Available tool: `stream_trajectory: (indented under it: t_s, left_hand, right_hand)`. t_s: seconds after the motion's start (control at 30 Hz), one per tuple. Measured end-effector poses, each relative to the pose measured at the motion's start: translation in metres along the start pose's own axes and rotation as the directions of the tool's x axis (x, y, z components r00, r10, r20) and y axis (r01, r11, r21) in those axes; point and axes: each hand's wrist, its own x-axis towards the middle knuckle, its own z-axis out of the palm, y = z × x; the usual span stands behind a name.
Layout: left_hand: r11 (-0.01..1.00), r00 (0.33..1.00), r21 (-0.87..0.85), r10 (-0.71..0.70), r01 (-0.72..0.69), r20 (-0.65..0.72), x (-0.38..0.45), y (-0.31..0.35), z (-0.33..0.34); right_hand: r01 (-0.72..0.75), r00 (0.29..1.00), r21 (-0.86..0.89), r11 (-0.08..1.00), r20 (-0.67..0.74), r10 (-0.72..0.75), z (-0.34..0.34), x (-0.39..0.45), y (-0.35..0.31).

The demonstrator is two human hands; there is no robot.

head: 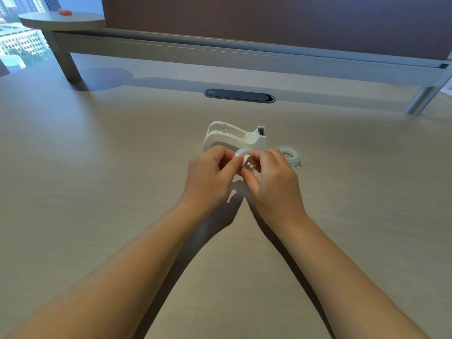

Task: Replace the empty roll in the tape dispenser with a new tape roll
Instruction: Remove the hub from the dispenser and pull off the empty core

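Observation:
A white tape dispenser stands on the desk, its roll bay open and empty, cutter end pointing right. Just in front of it my left hand and my right hand meet, both pinching a small white piece: an empty roll ring with a white hub core partly sticking out of it. My fingers hide most of that piece. A new clear tape roll lies flat on the desk to the right of the dispenser, behind my right hand and untouched.
The light wood-grain desk spreads wide on both sides. A dark oval cable slot sits behind the dispenser. A grey raised shelf rail on legs runs across the back, with a red object on its round end.

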Motion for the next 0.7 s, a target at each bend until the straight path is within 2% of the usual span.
stream_trajectory:
  t_s: [0.1, 0.27, 0.4, 0.47, 0.53, 0.6, 0.7]
  left_hand:
    - [0.998, 0.999, 0.031, 0.051, -0.051, -0.002, 0.000, -0.003, -0.002]
    - [0.998, 0.998, -0.028, 0.053, -0.052, 0.042, -0.002, -0.003, -0.004]
    - [0.975, 0.982, -0.136, -0.167, 0.177, 0.085, 0.006, -0.010, -0.004]
    - [0.952, 0.961, -0.139, -0.262, 0.272, 0.087, 0.009, -0.014, -0.003]
    - [0.962, 0.960, -0.030, -0.268, 0.272, 0.081, 0.009, -0.016, -0.002]
    - [0.974, 0.978, 0.152, -0.184, 0.168, 0.095, 0.008, -0.017, -0.001]
    - [0.928, 0.983, 0.371, -0.090, 0.023, 0.162, 0.005, -0.018, 0.000]
  right_hand:
    - [-0.010, 1.000, 0.024, 1.000, 0.021, 0.010, 0.000, -0.001, -0.002]
    - [-0.009, 0.999, 0.064, 0.998, 0.047, 0.006, 0.002, -0.004, -0.002]
    - [-0.079, 0.995, 0.184, 0.980, 0.081, 0.065, -0.001, -0.002, 0.004]
    - [-0.184, 0.983, 0.246, 0.952, 0.059, 0.175, -0.006, 0.001, 0.010]
    - [-0.317, 0.946, 0.281, 0.906, 0.024, 0.324, -0.013, 0.005, 0.018]
    - [-0.420, 0.899, 0.298, 0.858, 0.004, 0.438, -0.019, 0.007, 0.027]
    - [-0.528, 0.823, 0.382, 0.758, 0.011, 0.568, -0.028, 0.007, 0.038]
